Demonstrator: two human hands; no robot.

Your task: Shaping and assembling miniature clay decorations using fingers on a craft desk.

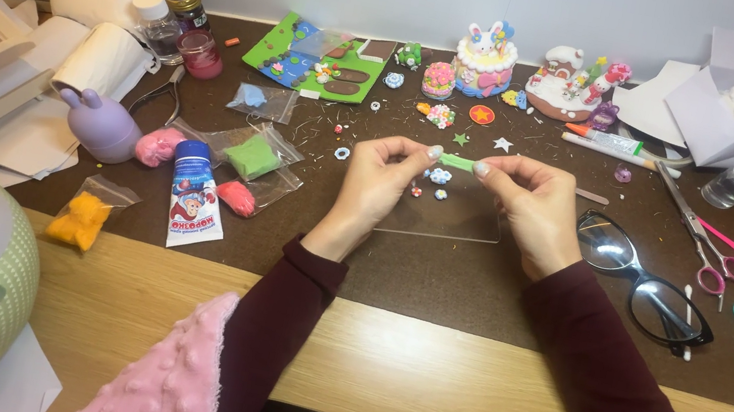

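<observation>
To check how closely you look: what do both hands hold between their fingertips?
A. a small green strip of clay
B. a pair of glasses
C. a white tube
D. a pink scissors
A: the left hand and right hand pinch the ends of a green strip; the glasses, pink scissors and tube lie untouched on the table.

Left hand [379, 178] at 9 o'clock, right hand [533, 205] at 3. Fingertips pinched inward, nearly meeting. Forearms angled up from 6 o'clock.
</observation>
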